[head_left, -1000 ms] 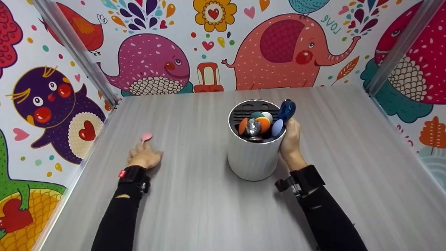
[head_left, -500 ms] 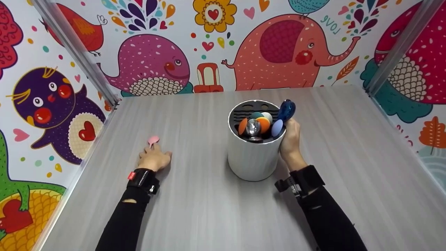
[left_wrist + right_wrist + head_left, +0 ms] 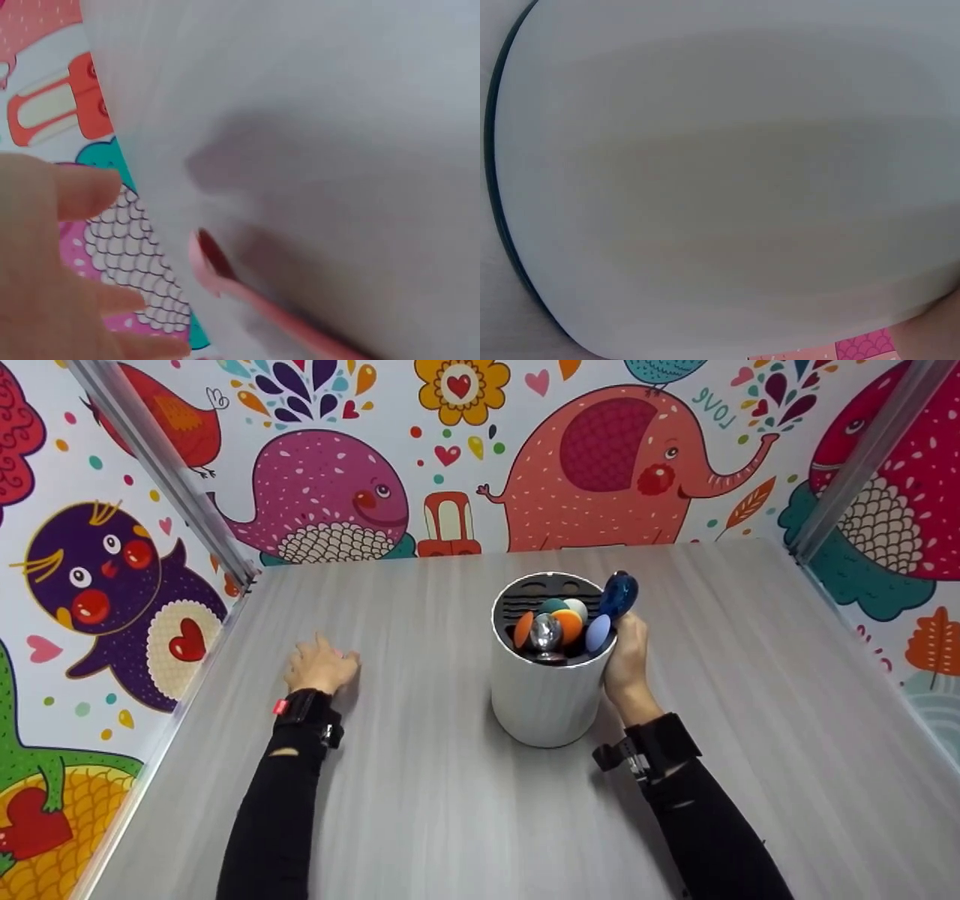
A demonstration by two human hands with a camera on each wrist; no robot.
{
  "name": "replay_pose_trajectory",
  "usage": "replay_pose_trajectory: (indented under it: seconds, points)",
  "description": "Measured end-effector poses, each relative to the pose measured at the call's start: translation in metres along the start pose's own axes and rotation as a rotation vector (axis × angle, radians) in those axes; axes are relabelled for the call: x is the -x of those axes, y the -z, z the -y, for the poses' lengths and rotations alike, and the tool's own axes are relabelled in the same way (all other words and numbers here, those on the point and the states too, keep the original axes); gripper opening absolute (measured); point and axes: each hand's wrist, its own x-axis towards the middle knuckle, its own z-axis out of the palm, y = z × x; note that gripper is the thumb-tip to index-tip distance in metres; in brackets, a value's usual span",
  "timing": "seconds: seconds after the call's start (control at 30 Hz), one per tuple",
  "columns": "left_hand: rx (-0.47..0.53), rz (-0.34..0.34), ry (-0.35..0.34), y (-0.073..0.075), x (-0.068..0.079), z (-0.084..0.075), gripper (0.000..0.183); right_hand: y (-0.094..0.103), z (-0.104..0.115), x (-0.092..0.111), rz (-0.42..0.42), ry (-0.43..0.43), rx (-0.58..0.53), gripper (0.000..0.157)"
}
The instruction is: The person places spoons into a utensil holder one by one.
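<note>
A pink spoon (image 3: 262,304) lies on the table under my left hand (image 3: 321,666), which hovers over it with fingers spread, apart from the spoon in the left wrist view. From the head view the hand hides most of the spoon. My right hand (image 3: 628,664) grips the right side of a white cylindrical utensil holder (image 3: 544,705), its fingers partly hidden behind the wall. The holder stands upright with a black slotted top. Several utensils stick out of it, with orange, teal, white and lavender ends, a shiny silver spoon (image 3: 546,633) and a glossy dark blue end (image 3: 619,595).
The grey wood-grain table (image 3: 427,810) runs back to a wall printed with cartoon animals (image 3: 600,472). A second printed wall (image 3: 112,600) borders the left side, with a metal post (image 3: 169,472) at the corner. Another metal post (image 3: 862,457) stands at the back right.
My left hand first slid right with the pink spoon at its fingertips, then moved forward over the spoon, covering it. The right hand and holder have stayed put.
</note>
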Motion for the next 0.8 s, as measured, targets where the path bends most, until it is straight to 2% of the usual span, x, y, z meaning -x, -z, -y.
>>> replay_pose_trajectory:
  seconds: [0.2,0.4,0.67,0.8]
  points:
    - [0.026,0.042,0.041,-0.002,-0.015,0.002,0.086,-0.001,0.000,0.000,0.013,-0.011,-0.038,0.033]
    - [-0.014,0.052,0.104,-0.011,-0.022,0.006,0.079,0.000,-0.002,0.000,0.025,-0.003,-0.004,0.032]
    - [-0.134,-0.028,0.122,-0.018,-0.027,-0.005,0.057,0.001,0.000,0.000,0.016,0.002,-0.015,0.031]
    - [-0.140,-0.091,0.115,-0.021,-0.029,-0.008,0.050,0.001,0.000,-0.001,0.016,0.006,-0.004,0.031]
